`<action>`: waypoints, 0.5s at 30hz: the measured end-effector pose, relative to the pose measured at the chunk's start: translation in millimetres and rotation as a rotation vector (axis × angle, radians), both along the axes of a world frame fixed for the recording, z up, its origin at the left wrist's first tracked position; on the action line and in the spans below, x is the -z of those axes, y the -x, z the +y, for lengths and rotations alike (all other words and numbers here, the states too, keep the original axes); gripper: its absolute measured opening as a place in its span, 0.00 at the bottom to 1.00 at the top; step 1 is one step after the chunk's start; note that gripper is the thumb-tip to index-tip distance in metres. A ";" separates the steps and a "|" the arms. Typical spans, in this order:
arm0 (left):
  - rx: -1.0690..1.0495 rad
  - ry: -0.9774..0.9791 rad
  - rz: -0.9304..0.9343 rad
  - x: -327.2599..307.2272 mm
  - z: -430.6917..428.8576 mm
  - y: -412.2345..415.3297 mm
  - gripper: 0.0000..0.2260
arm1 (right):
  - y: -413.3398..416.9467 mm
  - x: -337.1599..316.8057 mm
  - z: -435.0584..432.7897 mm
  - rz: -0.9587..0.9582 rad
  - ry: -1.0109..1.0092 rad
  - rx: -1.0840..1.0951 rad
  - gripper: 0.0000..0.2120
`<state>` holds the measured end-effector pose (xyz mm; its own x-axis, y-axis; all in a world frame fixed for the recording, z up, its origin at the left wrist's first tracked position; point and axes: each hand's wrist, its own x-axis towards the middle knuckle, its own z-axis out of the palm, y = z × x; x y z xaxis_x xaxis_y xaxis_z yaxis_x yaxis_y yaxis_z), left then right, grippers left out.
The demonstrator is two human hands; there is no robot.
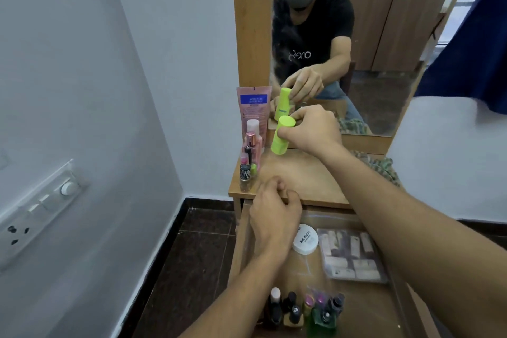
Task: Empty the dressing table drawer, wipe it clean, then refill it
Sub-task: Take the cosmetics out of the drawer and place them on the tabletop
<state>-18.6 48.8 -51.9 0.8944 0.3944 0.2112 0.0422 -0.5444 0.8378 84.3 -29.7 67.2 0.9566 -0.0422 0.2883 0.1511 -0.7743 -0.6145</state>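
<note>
Lime-green bottle sat tilted on desk by mirror, right hand gripped its middle, left hand curled empty at desk edge above open drawer

The tabletop and drawer look like smooth, matt wood laminate. The green bottle is smooth plastic. The floor, lower left, is dark glossy tile.

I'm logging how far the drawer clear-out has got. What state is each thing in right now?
drawer: pulled open, items inside
green bottle: capped, gripped by the right hand at the tabletop
left hand: fingers curled, nothing seen in it
white jar: lid on, in the drawer
nail polish bottles: capped, upright, in the drawer
pink tube: upright on the tabletop
</note>
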 end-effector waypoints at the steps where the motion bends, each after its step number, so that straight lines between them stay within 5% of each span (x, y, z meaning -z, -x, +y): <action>1: -0.002 -0.007 -0.001 0.7 0.8 -0.9 0.10 | -6.9 3.2 3.2 0.007 0.003 0.009 0.11; 15: 0.050 0.012 0.075 -3.8 15.1 -6.8 0.15 | -49.9 37.6 26.4 0.050 0.020 0.058 0.14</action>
<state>-11.9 63.9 -48.2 0.9261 0.3508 0.1387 0.0776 -0.5369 0.8401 134.2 -3.3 29.5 0.9659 -0.0925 0.2417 0.0753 -0.7931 -0.6044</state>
